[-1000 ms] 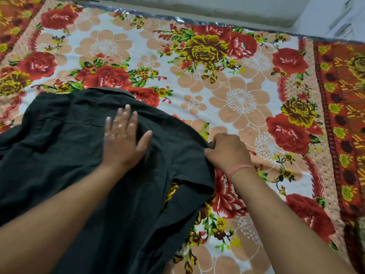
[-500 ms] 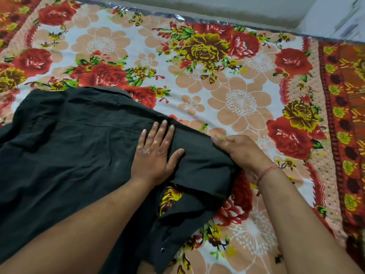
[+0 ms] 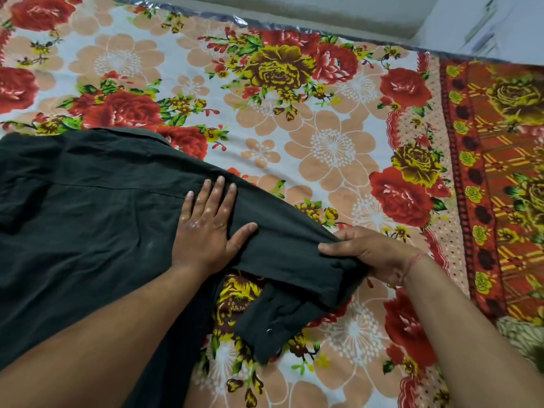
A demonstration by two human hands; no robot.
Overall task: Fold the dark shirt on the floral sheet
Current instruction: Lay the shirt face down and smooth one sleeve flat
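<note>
The dark shirt (image 3: 88,219) lies spread over the left half of the floral sheet (image 3: 332,148), collar toward the far side. My left hand (image 3: 209,228) presses flat on the shirt near the shoulder, fingers apart. One sleeve (image 3: 291,248) stretches out to the right. My right hand (image 3: 368,251), with a red thread on its wrist, grips that sleeve. The cuff end (image 3: 270,328), with a small snap button, hangs folded back below the hand onto the sheet.
The sheet's red and orange border (image 3: 500,184) runs down the right side. Beyond the sheet's far edge is a pale floor or wall (image 3: 323,13). Bare sheet lies to the far side and right of the shirt.
My right hand has pulled the sleeve out to the right, stretching it. My left hand slid right along the shirt to the shoulder and presses there. The cuff has come into view.
</note>
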